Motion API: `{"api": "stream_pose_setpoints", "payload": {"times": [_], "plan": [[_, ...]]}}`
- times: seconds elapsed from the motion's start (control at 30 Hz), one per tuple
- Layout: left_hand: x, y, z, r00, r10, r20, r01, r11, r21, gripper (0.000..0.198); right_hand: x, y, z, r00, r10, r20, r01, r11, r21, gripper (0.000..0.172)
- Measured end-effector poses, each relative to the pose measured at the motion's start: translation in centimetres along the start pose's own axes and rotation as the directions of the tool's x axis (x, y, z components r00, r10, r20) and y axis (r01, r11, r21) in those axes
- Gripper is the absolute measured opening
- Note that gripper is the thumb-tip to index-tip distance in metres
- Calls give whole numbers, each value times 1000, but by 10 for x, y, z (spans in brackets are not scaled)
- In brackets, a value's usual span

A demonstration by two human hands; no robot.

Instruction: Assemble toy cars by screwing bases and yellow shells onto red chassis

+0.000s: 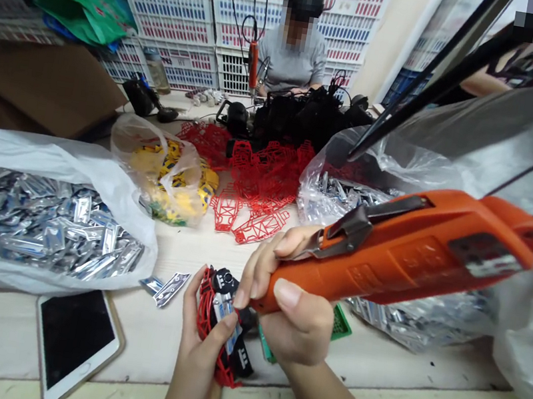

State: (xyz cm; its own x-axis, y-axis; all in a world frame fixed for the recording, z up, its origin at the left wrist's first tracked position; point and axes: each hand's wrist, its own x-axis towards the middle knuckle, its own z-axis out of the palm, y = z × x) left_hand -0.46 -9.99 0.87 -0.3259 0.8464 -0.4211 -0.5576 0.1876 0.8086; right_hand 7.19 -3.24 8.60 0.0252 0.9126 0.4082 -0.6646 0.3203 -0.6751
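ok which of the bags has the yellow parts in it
The small clear bag in the middle; the white bag at left and the big bag at right hold silver pieces.

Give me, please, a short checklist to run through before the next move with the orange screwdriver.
1. Left hand grips the red-framed part: ok, fingers wrapped round it.
2. Right hand holds the orange screwdriver: ok, closed on its front end.
3. Bit seated on a screw: cannot tell, the tip is hidden behind the fingers.
4. Loose silver pieces out of the way: ok, lying on the table apart from the left hand.
5. Phone safe: not ok, it lies right at the table's near edge.
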Motion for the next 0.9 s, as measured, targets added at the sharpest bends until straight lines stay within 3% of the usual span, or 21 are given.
{"api": "stream_pose_setpoints", "payload": {"times": [0.13,0.27,0.47,0.9], "plan": [[-1,0,1,1000,19,23,-19,1000,18,97,3,-19,-9,997,-39,-65,37,999,-31,18],[-1,3,5,1000,8,-14,-7,999,37,93,4,-36,-37,971,-177,-159,148,972,-181,15],[-1,4,10,1000,8,-30,-6,998,64,93,-5,-26,-81,944,-215,-250,125,934,-334,17],[-1,5,10,999,5,-46,-1,996,90,90,-11,-13,-83,944,-176,-279,74,938,-339,18]]}}
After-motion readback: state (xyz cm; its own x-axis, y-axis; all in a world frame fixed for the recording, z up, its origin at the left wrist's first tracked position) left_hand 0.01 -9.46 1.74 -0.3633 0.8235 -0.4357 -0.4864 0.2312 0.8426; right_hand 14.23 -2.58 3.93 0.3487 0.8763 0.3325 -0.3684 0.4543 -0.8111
